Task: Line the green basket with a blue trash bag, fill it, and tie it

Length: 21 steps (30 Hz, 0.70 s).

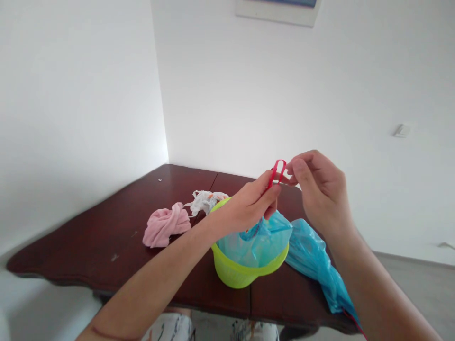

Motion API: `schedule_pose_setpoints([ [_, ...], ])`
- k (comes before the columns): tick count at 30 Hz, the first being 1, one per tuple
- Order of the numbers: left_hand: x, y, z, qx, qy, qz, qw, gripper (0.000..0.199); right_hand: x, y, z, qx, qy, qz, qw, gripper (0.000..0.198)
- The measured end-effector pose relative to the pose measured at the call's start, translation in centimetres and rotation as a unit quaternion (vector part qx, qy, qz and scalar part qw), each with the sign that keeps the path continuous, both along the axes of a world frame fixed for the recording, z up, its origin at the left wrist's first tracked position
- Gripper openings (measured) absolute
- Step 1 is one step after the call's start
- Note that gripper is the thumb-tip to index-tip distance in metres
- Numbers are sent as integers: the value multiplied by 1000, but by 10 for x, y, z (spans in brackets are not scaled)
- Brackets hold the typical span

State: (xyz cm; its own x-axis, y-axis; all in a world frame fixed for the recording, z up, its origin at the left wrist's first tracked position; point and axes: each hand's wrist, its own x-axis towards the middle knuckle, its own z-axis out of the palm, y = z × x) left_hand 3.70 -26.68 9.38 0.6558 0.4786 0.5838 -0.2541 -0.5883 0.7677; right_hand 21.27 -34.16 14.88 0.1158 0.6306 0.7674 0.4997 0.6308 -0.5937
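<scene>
My left hand (254,196) is closed on a red drawstring (280,166), which stands up from the fingers as a narrow loop. Just right of the loop is my right hand (318,189), its thumb and fingertips close together; whether they hold part of the string I cannot make out. Below the left hand, a blue plastic bag (263,244) is gathered inside a yellow-green plastic basket (236,270). The left forearm crosses in front of the basket's left rim.
A second blue plastic bag (313,255) lies along the right side of the dark wooden table (106,222). Left of the basket are a crumpled pink cloth (165,225) and a white plastic bag (204,201). White walls stand behind and to the left.
</scene>
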Motion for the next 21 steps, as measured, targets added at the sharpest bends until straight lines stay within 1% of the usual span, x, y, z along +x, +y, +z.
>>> schedule_pose_setpoints([
  [1, 0, -1, -1, 2, -9, 4, 1000, 42, 3, 4, -6, -7, 3, -1, 1000, 36],
  [2, -1, -1, -1, 1, -21, 8, 1000, 46, 5, 8, -11, -24, 5, 13, 1000, 34],
  [4, 0, 1, -3, -10, -45, 2, 999, 51, 10, 16, -22, -71, 6, 62, 996, 34],
  [6, 0, 4, -4, -39, -63, -30, 997, 53, 12, 21, -28, -106, 17, 112, 988, 36],
  [9, -2, 10, -5, -90, -61, -96, 989, 57, 9, 23, -31, -146, 51, 189, 970, 40],
  [11, -3, 14, -6, -115, -42, -124, 985, 59, 7, 22, -30, -153, 66, 221, 961, 41],
  [13, -4, 17, -8, -135, -31, -128, 982, 61, 4, 21, -28, -132, 75, 218, 964, 40],
  [15, -2, 17, -11, -157, -46, -99, 982, 63, 4, 20, -28, -91, 84, 179, 976, 43],
  [17, 1, 17, -13, -182, -81, -38, 979, 61, 5, 17, -28, -55, 95, 129, 986, 44],
  [19, 2, 16, -13, -213, -115, 20, 970, 56, 7, 13, -30, -50, 113, 103, 987, 42],
  [21, 1, 15, -10, -249, -128, 42, 959, 52, 7, 6, -32, -69, 139, 114, 981, 37],
])
